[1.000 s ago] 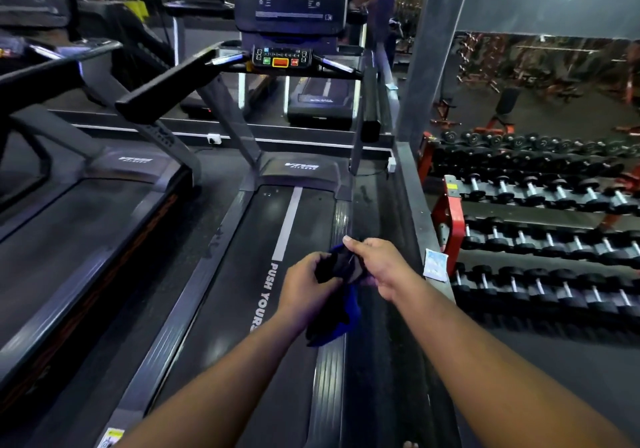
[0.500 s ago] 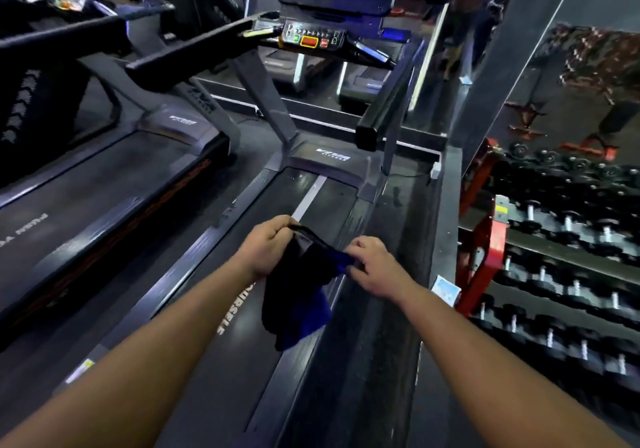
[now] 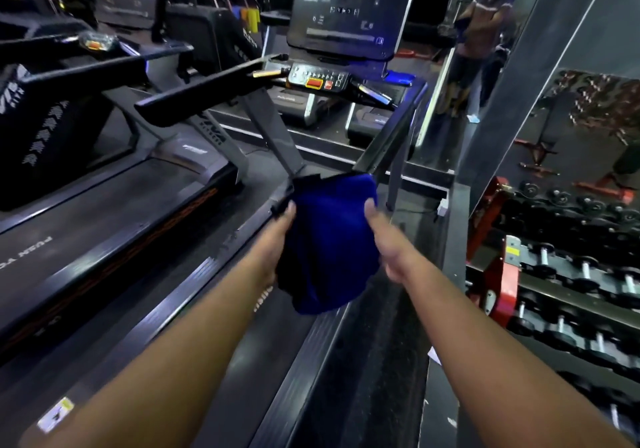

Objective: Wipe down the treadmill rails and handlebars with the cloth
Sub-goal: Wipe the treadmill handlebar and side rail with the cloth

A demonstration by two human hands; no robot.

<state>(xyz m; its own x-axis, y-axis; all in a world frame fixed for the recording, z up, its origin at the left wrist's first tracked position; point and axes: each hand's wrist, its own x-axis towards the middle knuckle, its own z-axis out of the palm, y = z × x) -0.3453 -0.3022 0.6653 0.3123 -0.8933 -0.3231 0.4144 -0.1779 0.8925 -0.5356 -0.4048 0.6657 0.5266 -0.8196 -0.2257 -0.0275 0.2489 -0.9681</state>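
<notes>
Now the blue cloth [image 3: 329, 239], bunched between the hands a moment ago, is spread wide and lifted before the treadmill's right handlebar [image 3: 391, 135]; left hand [image 3: 277, 236] and right hand [image 3: 388, 239] each grip an edge, fingers curled. Wiping likely starts there.

One head-worn wide-angle view looks forward and down along the treadmill [image 3: 207, 309], close over both forearms, with its console [image 3: 318, 80] ahead.
</notes>
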